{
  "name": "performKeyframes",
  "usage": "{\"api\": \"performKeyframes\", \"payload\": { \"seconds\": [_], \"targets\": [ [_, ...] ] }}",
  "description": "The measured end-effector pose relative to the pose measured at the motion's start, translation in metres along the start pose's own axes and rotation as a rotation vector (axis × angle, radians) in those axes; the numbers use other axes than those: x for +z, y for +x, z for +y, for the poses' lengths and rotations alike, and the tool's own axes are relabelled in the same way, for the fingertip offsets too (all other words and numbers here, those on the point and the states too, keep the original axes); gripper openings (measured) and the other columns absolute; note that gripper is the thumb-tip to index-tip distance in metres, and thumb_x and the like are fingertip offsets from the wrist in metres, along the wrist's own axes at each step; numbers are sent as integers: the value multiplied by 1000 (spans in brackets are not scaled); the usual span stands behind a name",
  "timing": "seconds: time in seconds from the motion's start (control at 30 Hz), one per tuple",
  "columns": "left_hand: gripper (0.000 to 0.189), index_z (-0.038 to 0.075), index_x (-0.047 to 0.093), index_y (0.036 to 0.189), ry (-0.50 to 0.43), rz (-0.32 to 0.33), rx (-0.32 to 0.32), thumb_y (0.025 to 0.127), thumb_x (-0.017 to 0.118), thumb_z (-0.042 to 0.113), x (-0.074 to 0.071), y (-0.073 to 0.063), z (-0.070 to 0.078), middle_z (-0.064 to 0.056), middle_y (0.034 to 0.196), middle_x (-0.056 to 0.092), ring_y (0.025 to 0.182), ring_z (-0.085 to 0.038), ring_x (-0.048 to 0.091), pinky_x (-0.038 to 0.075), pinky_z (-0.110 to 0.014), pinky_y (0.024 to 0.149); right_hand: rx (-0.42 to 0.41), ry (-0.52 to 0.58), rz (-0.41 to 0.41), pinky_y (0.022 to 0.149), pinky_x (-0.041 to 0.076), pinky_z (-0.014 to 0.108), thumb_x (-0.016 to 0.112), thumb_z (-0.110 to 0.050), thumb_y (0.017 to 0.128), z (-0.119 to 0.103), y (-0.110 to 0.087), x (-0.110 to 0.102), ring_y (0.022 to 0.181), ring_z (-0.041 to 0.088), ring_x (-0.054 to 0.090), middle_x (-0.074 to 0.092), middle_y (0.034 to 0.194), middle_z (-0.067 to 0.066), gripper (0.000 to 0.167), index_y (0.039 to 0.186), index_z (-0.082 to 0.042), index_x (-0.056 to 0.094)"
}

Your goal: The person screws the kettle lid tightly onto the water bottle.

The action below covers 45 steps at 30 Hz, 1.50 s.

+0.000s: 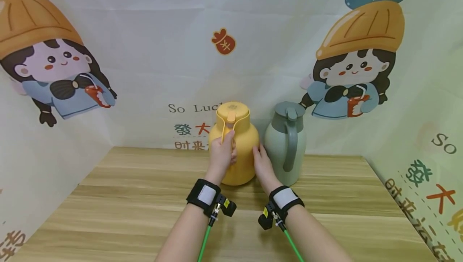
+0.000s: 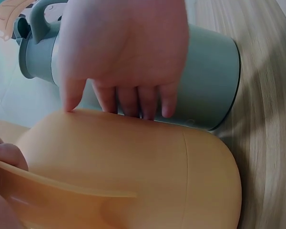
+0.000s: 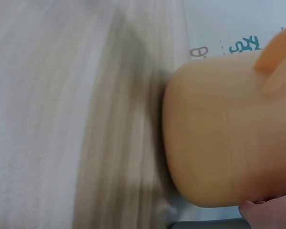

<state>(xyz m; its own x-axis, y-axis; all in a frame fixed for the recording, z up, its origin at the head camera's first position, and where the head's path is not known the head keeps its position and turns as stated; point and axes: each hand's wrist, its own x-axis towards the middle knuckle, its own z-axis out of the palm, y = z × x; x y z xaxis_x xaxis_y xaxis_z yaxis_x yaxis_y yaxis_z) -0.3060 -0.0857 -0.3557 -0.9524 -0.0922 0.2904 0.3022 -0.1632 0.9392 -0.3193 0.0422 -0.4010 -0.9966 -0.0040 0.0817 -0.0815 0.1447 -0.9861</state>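
A yellow thermos jug stands at the back of the wooden table, its handle turned towards me. My left hand grips that handle near its top, thumb up. Against the jug's right side lies my right hand. In the left wrist view the right hand has its fingers stretched out, with the tips at the yellow wall. Just to the right stands a grey-green thermos jug, close beside the back of the right hand. The right wrist view shows the yellow jug's lower body.
A printed cloth with cartoon figures hangs right behind the two jugs and along both sides. Bare wooden tabletop stretches to the left and front. Black wrist straps with small cameras and green cables sit on both forearms.
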Motion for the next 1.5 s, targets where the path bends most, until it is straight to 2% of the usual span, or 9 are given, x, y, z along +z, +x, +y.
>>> {"api": "performKeyframes", "payload": {
  "seconds": [0.23,0.8,1.07,1.2,1.33,1.5],
  "targets": [
    [47,10,41,56,10,8,-11,96,52,32,-1,1,-1,3,41,36,34,-9,33,29,-21,34,-53,-27,2,112,20,45,36,-29,105,10,-4,1,140,31,20,22,154,19,57,151,0,17],
    [46,9,43,59,32,-3,8,95,53,35,-1,2,-2,2,43,37,35,-10,34,30,-21,35,-84,-9,26,112,21,44,38,-24,105,12,-7,1,140,32,22,23,153,20,54,150,0,19],
    [47,9,44,58,9,-27,-25,97,53,35,-3,1,-3,1,41,38,34,-11,35,32,-22,35,-84,-31,18,111,24,45,39,-23,105,14,-10,-2,138,35,26,26,151,23,55,148,5,21],
    [49,8,45,59,47,-53,-40,98,52,38,-5,1,-1,0,43,41,36,-14,42,39,-24,39,-79,-93,-3,109,27,46,40,-25,105,14,-14,-7,135,36,31,32,148,25,54,146,7,25],
    [51,8,48,61,131,-58,-59,98,50,43,-9,0,2,-2,47,47,41,-16,50,47,-28,45,-104,-210,-39,108,29,48,41,-23,104,16,-18,-13,131,38,37,39,143,27,50,142,9,34],
    [55,6,52,64,251,-61,-60,99,45,48,-13,-2,9,-5,52,54,49,-19,57,51,-32,54,-142,-354,-132,104,34,48,44,-21,103,18,-30,-24,125,38,45,51,132,26,43,132,10,48]
  ]
}}
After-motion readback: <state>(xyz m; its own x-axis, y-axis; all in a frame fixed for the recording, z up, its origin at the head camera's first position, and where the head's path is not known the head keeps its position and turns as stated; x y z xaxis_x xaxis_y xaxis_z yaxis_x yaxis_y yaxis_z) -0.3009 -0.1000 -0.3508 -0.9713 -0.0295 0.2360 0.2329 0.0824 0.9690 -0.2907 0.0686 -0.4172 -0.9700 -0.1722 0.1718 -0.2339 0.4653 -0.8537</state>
